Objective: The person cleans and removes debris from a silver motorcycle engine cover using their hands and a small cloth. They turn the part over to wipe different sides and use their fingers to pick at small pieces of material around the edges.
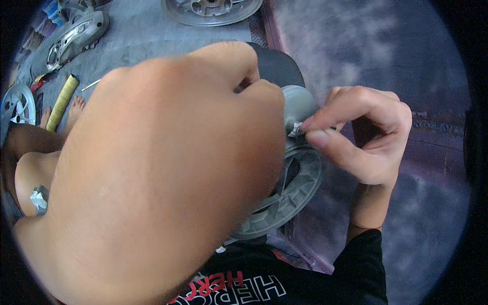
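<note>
My left hand (171, 152) fills the near foreground, blurred, with its back towards me and its fingers curled. Whatever lies under its fingers is hidden. At the right, my right hand (366, 133) pinches a small silvery-white scrap (295, 129) between thumb and forefinger. The scrap is beside a rounded grey part (299, 101). Below that shows a grey ribbed metal ring (293, 194), partly covered by my left hand. Behind both hands is a dark rounded surface (280, 65).
Grey cloth (137, 30) covers the floor, holding a metal engine cover (78, 36), a spoked wheel (175, 9), another wheel (23, 101), a yellow roll (63, 101) and a thin white stick (90, 85). Bare feet (76, 108) are at left. A crumpled silvery piece (39, 200) is near a knee.
</note>
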